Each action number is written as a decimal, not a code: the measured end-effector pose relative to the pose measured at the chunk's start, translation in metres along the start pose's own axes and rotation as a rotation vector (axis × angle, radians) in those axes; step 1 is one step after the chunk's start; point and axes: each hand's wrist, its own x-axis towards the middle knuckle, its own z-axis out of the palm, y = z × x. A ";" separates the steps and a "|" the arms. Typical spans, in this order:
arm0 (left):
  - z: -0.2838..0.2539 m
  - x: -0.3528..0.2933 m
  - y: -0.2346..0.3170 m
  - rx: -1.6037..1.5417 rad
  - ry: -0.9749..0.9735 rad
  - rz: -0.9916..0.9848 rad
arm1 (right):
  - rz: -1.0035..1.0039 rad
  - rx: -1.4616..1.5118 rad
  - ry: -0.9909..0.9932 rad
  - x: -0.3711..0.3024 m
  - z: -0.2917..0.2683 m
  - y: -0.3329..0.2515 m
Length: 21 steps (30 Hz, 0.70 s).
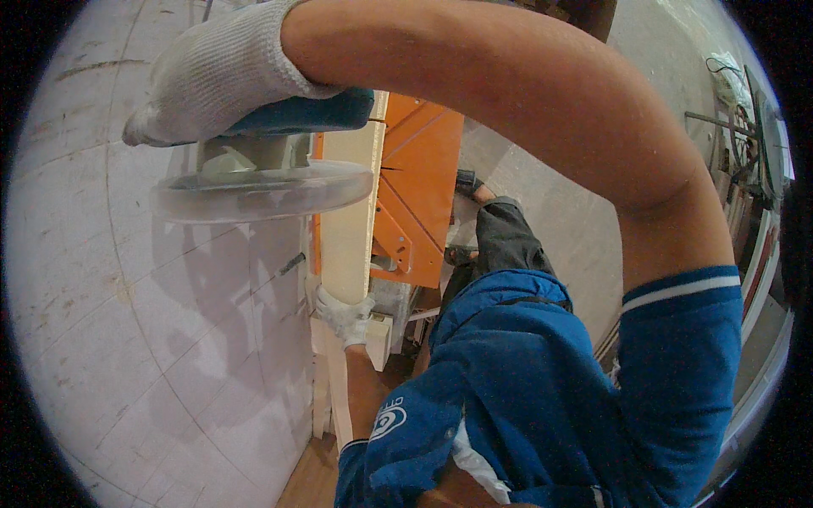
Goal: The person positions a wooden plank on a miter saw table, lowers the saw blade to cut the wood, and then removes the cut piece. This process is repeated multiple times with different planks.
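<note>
Right hand [216, 76], in a knit glove: fingers laid across the top of a blue-topped device [318, 114] with a clear round disc [267, 195] beneath it. The fingertips reach past its left edge; whether they wrap under is hidden, so I cannot tell how firm the hold is.

Left hand [345, 320], also gloved: in contact with the near end of a cream board [349, 216]; the finger closure cannot be told at this angle.

Governing relation: the board's long axis runs away from the left hand, up the view, its far part passing behind the device. The left hand is the nearer to it; the right hand is well apart from the left, toward the far end.

Surface: the board lies along the left side of an orange machine table [423, 169]. To its left spreads a pale, scuffed, line-marked surface [195, 339] bearing shadows.

Room: grey floor [567, 182] lies right of the table, with dark rods [720, 123] and clutter near the right rim.
</note>
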 end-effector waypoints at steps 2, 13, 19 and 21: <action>0.001 0.000 -0.001 0.018 0.019 0.017 | -0.005 0.023 -0.013 0.000 0.000 0.001; -0.002 -0.004 0.002 -0.068 0.030 -0.010 | 0.040 0.000 0.169 -0.084 0.008 0.008; 0.032 0.009 -0.032 -0.146 0.042 0.018 | 0.349 0.379 0.200 -0.228 0.067 0.038; 0.041 0.015 -0.043 -0.116 0.082 0.095 | 0.366 0.395 0.207 -0.241 0.075 0.044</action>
